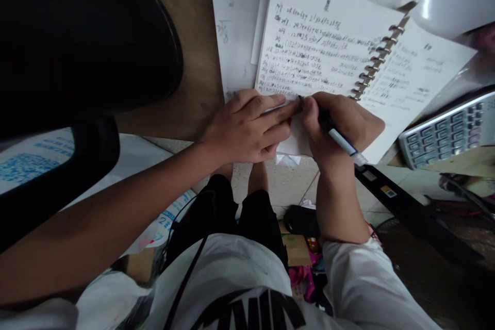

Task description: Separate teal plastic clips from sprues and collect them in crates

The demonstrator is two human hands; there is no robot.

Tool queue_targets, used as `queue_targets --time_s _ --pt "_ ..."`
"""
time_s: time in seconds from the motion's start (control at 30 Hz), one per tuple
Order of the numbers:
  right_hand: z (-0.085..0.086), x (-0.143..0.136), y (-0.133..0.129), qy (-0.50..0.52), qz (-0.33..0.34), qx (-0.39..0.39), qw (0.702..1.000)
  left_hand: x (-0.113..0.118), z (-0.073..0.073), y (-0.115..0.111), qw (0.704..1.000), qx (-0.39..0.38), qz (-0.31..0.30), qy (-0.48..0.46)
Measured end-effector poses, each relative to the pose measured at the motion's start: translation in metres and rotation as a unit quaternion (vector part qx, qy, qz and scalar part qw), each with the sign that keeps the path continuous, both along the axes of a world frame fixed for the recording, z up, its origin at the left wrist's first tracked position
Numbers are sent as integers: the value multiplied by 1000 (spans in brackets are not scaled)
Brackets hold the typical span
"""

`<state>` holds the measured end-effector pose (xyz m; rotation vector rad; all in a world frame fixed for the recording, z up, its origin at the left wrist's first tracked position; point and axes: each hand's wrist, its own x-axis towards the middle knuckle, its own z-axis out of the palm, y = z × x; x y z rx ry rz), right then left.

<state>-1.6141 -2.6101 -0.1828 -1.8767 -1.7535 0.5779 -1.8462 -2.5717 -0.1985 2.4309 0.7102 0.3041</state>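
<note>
The right hand point(342, 121) grips a dark, pale-banded pen point(342, 143) low on a ring-bound notebook point(332, 56), its white page crammed with handwriting; the left hand point(247, 126) lies loosely spread at the notebook's near edge.

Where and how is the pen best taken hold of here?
Probably low on the pen, at the dark part near its tip, pinched from the right as the right hand does: it is slim and slants, tip down at the notebook beside the left hand, pale upper end leaning away.
</note>
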Motion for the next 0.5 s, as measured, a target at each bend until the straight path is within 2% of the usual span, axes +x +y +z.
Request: queue_targets --time_s 0.1,0.33,0.5 --pt "-1 -1 0 -17 -7 -1 1000 0 0 -1 1000 13 -1 18" --pt "-1 1 0 10 -9 15 1000 2 -1 -1 991 129 13 -20" --pt "-4 0 2 1 -2 -2 1000 2 -2 -1 988 147 19 -30"
